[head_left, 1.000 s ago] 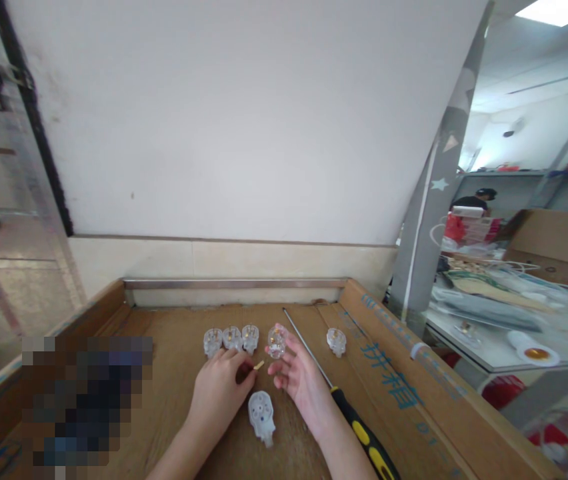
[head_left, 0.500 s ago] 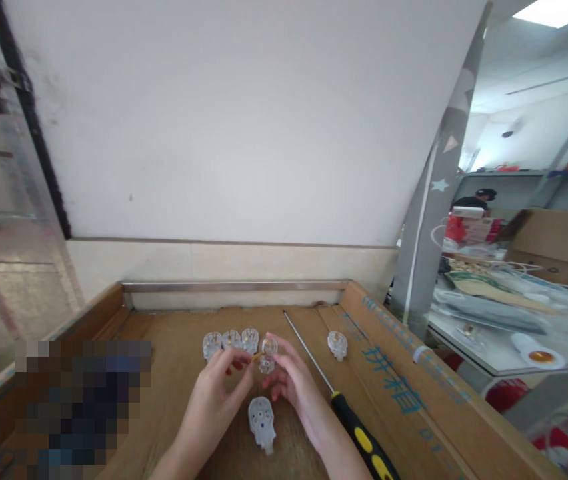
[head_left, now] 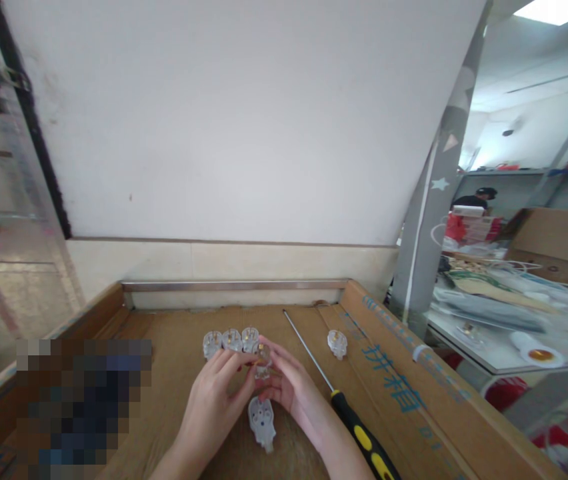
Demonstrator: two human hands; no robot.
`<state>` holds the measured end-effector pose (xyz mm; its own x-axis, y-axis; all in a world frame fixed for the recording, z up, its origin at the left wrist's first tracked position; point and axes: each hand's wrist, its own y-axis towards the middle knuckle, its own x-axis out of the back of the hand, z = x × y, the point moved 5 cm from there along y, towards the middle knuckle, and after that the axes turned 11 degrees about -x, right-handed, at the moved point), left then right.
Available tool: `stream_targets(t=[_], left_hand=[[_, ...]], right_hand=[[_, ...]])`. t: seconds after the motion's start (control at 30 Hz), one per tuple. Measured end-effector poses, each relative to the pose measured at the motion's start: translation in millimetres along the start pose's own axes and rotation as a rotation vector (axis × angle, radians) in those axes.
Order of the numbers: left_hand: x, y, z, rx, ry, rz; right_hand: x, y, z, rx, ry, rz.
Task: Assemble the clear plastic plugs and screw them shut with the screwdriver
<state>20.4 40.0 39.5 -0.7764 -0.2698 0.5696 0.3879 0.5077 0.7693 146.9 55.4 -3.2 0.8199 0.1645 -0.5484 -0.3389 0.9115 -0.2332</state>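
Fingers (head_left: 244,363) around clear plug (head_left: 263,355), unlabelled.

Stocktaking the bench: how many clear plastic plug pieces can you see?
6: three in a row, one held by both hands, one lying nearer the person, one beyond the screwdriver. None obviously hidden.

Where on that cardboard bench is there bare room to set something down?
Bare cardboard lies between the blurred patch and the left hand, and behind the row of three clear plugs up to the metal rail. It is crowded around both hands, the plug cover and the screwdriver.
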Motion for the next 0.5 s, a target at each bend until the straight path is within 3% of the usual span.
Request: stream_targets(t=[0.5], left_hand=[[-1.0, -2.1, -1.6, -0.05, 0.058, 0.04]], right_hand=[[0.6, -2.2, 0.8, -0.032, 0.018, 0.005]])
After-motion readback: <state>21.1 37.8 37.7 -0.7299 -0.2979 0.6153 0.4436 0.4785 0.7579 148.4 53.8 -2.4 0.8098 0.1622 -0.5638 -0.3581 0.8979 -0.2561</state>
